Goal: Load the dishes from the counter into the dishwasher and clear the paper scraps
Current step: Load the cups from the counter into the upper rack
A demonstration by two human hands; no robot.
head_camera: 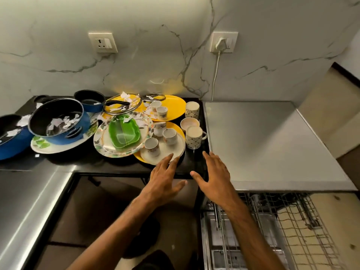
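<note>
Blue pots with black interiors, yellow plates, a green dish, a floral-rimmed plate, cream mugs in dark lattice print, white paper scraps; black counter, grey-veined white marble wall.

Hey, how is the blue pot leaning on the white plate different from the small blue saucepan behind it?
The blue pot is wider than the saucepan. The pot tilts toward the camera on the white plate; the saucepan sits upright. The pot holds many paper scraps; the saucepan shows barely any. The pot has a loop handle on its side, the saucepan a long black one. Both are blue outside and dark inside.
</note>
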